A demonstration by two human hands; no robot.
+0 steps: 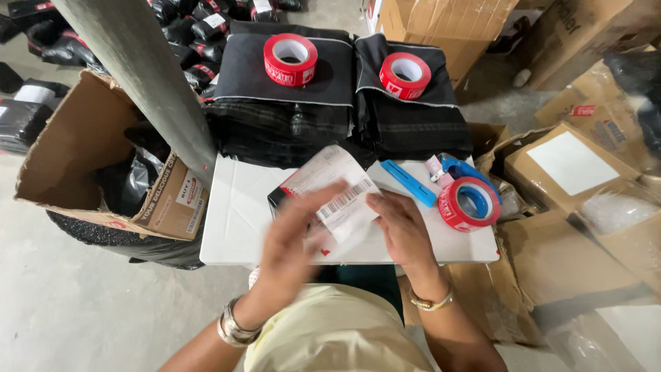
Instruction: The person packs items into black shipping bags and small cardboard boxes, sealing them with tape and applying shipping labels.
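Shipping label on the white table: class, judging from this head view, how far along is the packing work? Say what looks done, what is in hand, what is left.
Done: black wrapped parcels lie heaped on the floor. In hand: both hands, left blurred and right, press a shipping label onto a dark packet on the white table. Left: two stacks of folded black cloth under red tape rolls look unpacked; the tape dispenser sits idle.

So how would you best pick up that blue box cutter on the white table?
Probably pinch the blue box cutter across its narrow sides near mid-length, coming from above. It lies flat on the white table, long and slim, close to the tape dispenser.
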